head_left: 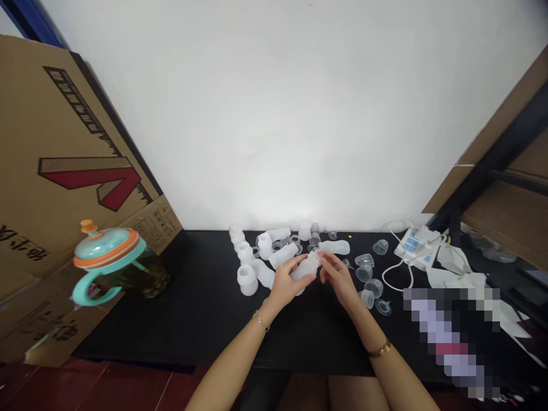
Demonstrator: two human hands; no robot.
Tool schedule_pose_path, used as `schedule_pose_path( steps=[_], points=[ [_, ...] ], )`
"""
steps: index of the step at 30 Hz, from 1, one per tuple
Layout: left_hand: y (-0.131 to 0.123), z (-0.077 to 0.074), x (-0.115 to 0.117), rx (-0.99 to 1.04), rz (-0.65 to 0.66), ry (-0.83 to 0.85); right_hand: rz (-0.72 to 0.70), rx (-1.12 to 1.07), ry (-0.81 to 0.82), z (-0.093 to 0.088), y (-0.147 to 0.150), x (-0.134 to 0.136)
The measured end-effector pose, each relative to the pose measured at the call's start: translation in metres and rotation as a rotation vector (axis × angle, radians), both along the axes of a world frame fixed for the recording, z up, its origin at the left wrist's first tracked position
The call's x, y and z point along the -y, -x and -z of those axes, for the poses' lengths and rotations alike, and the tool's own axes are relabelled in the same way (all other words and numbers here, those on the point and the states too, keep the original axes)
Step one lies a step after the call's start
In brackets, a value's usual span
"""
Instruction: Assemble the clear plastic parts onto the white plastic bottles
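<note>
My left hand [286, 285] is wrapped around a frosted white silicone bottle [305, 267], tilted with its neck up and to the right. At the bottle's mouth my right hand [337, 273] has its thumb and fingertips pinched together. A small clear piece seems to be between them, but its kind is too small to tell. Left of my hands stand white round-bodied bottles [247, 281], and behind them lies a white soft bottle [283, 256]. Another soft bottle [334, 247] lies just behind my right hand. Clear plastic cups [374, 288] and a clear funnel-shaped part [383, 307] sit to the right.
A teal and orange lidded jug [112, 257] with dark liquid stands left, by a large cardboard box [51, 142]. On the right lie a white power strip [415, 245] with cables and crumpled white paper [460, 277]. A white wall [299, 114] closes off the black table [192, 319].
</note>
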State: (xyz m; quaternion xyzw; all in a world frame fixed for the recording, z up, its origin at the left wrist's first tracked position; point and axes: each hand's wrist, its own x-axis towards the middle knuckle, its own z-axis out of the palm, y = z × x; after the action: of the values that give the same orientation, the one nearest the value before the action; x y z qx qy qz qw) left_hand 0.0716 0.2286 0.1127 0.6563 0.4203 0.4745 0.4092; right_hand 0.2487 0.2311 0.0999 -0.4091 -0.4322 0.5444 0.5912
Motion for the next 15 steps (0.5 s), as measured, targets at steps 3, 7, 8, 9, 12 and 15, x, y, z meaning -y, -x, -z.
schedule_pose_path(
  steps=[3, 7, 8, 9, 12, 15],
  points=[
    [-0.0001, -0.0008, -0.0004, 0.047, 0.035, 0.056, -0.012, -0.021, -0.001, -0.0007, 0.0002, 0.0006],
    [-0.0005, -0.0041, 0.0004, 0.114, 0.082, 0.091, -0.016, -0.035, -0.004, -0.0012, 0.0003, 0.0010],
    [-0.0005, -0.0046, 0.0007, 0.118, 0.085, 0.082, -0.014, -0.035, -0.008, -0.0012, 0.0003, 0.0010],
    [-0.0004, -0.0048, 0.0009, 0.115, 0.084, 0.072, -0.011, -0.034, -0.013, -0.0011, 0.0002, 0.0009],
    [-0.0001, -0.0039, 0.0008, 0.099, 0.078, 0.050, 0.006, -0.031, -0.027, -0.0001, 0.0000, 0.0001],
    [0.0003, -0.0023, 0.0002, 0.081, 0.063, 0.037, 0.018, -0.029, -0.033, 0.0007, -0.0001, -0.0009]
  ],
)
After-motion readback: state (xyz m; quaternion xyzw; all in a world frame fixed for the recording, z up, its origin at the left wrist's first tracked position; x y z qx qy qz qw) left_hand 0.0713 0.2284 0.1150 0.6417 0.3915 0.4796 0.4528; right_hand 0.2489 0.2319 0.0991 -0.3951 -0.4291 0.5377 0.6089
